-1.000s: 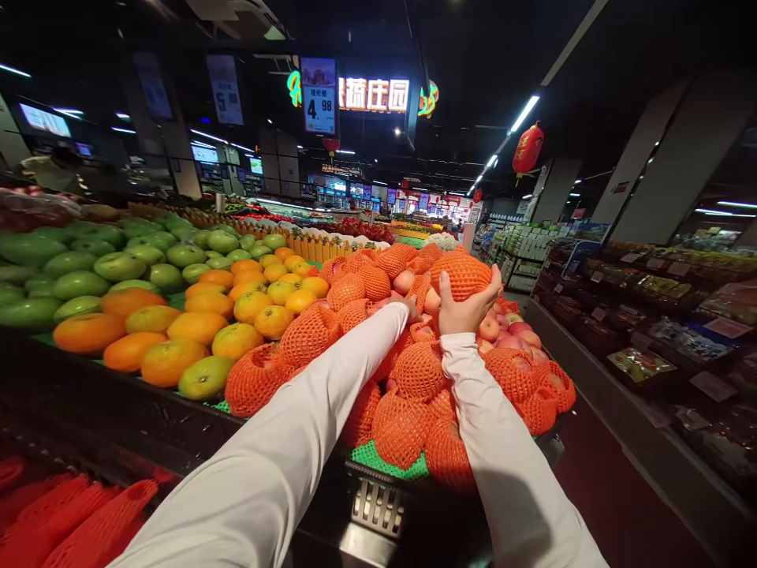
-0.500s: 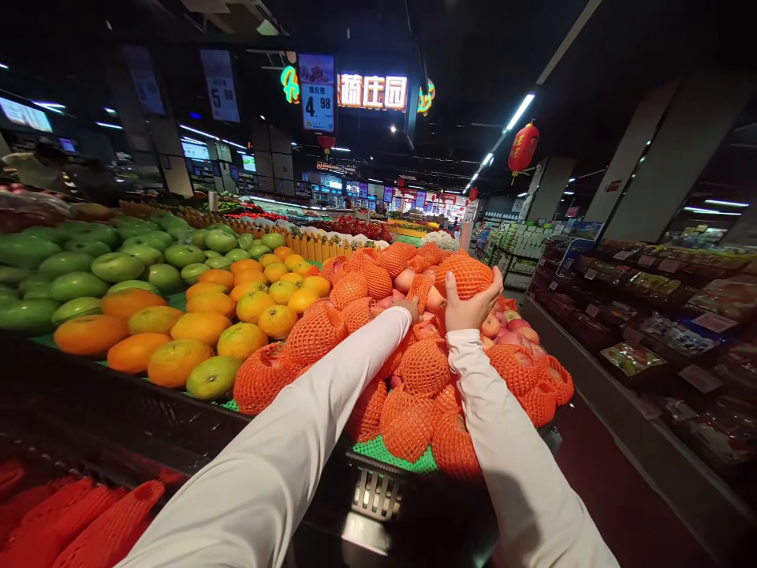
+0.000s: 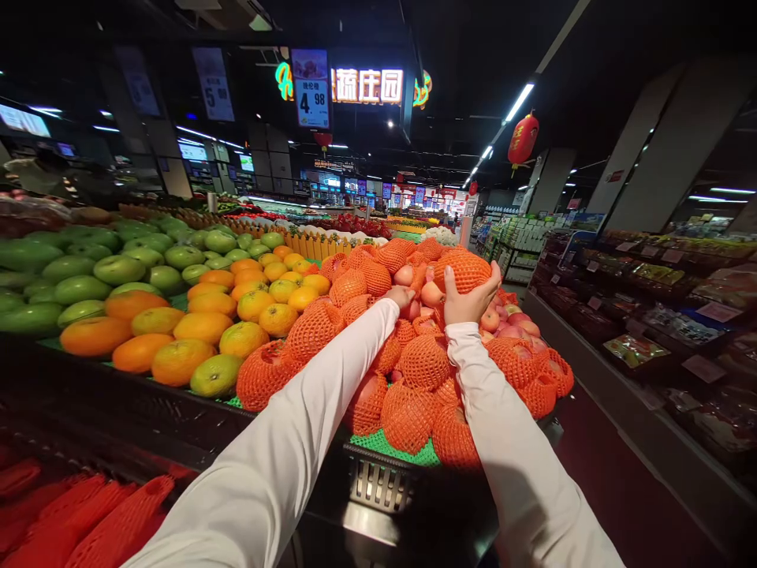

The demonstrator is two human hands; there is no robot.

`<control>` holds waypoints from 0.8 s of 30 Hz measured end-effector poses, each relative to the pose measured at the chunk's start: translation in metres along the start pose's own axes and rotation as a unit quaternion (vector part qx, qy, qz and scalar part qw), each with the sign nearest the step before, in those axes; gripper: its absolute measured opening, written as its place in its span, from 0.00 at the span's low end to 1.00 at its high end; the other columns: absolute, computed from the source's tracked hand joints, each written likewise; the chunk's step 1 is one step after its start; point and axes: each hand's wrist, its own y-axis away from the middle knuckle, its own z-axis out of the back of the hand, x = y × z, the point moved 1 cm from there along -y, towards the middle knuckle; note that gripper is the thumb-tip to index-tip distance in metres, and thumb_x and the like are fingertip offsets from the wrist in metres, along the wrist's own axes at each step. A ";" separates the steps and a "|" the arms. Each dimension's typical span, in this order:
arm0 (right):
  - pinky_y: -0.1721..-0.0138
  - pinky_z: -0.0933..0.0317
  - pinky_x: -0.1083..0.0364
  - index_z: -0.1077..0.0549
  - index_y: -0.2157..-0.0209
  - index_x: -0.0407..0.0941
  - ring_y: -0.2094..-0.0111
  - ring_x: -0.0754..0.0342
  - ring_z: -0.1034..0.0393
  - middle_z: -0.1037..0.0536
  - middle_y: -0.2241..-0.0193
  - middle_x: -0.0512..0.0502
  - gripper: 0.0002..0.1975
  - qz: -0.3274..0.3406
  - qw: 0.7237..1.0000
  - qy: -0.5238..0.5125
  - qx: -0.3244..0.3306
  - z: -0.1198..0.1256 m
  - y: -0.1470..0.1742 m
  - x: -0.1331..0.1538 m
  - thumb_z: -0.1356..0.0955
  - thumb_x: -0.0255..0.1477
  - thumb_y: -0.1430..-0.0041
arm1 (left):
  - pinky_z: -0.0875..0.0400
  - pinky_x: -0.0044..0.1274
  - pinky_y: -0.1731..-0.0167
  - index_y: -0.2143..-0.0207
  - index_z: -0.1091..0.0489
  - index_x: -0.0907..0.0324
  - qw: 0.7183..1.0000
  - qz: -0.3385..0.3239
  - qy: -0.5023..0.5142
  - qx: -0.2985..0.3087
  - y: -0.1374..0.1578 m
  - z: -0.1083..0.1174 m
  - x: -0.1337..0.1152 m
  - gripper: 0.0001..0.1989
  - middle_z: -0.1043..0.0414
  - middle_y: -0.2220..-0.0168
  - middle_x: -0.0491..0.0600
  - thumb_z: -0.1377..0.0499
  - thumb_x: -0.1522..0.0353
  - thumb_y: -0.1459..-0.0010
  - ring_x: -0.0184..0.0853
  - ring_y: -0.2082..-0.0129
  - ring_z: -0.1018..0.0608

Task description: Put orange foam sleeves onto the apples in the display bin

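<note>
My right hand curves around an apple in an orange foam net, its thumb on the near side and the other fingers at the right. Closed fingers of my left hand pinch a limp orange foam net sleeve, though the fingertips are partly hidden. Bare pinkish apples lie between the two hands. Around them is a heap of apples in orange foam nets, and more bare apples show to the right of my right wrist.
Oranges and green fruit fill the display on the left. A black crate edge with green lining fronts the heap. Red foam nets lie at lower left. Packaged goods line shelves on the right, across an aisle.
My left hand has drawn back slightly to the left with the foam net sleeve, uncovering more bare apples. My right hand stays on its netted apple. The view has shifted slightly.
</note>
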 end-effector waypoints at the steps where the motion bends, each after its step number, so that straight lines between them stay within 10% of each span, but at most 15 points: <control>1: 0.38 0.49 0.38 0.59 0.34 0.36 0.34 0.37 0.50 0.47 0.38 0.24 0.41 -0.002 1.000 0.004 -0.008 -0.001 0.000 0.000 0.41 0.45 0.38 | 0.25 0.32 0.58 0.54 0.30 0.61 1.000 0.009 0.019 -0.011 0.001 0.002 -0.002 0.15 0.27 0.54 0.51 0.42 0.61 0.37 0.36 0.58 0.24; 7: 0.38 0.50 0.38 0.54 0.36 0.37 0.36 0.37 0.47 0.42 0.40 0.24 0.41 -0.009 0.999 -0.045 -0.014 -0.002 0.001 0.002 0.35 0.44 0.42 | 0.28 0.24 0.68 0.61 0.33 0.61 0.980 0.000 0.160 -0.119 0.017 0.018 -0.034 0.15 0.28 0.68 0.48 0.57 0.64 0.33 0.31 0.69 0.25; 13: 0.39 0.48 0.45 0.42 0.41 0.37 0.41 0.39 0.40 0.35 0.44 0.30 0.40 0.101 0.980 -0.015 0.171 -0.009 0.007 0.007 0.28 0.39 0.52 | 0.30 0.24 0.60 0.72 0.37 0.58 0.912 -0.089 0.260 -0.303 0.028 0.045 -0.047 0.09 0.29 0.69 0.47 0.47 0.65 0.40 0.33 0.66 0.26; 18: 0.40 0.45 0.44 0.39 0.43 0.39 0.42 0.40 0.39 0.32 0.45 0.33 0.42 0.204 0.924 -0.002 0.323 -0.029 0.014 0.004 0.24 0.37 0.58 | 0.32 0.27 0.56 0.72 0.37 0.56 0.910 -0.109 0.186 -0.354 0.023 0.056 -0.032 0.12 0.28 0.66 0.50 0.50 0.59 0.39 0.36 0.62 0.26; 24: 0.41 0.45 0.38 0.36 0.45 0.41 0.43 0.38 0.38 0.31 0.45 0.32 0.34 0.238 0.926 -0.043 0.292 -0.041 0.009 -0.006 0.26 0.34 0.53 | 0.34 0.28 0.54 0.72 0.38 0.56 0.904 -0.099 0.171 -0.378 0.019 0.061 -0.027 0.13 0.28 0.67 0.50 0.49 0.59 0.40 0.38 0.61 0.26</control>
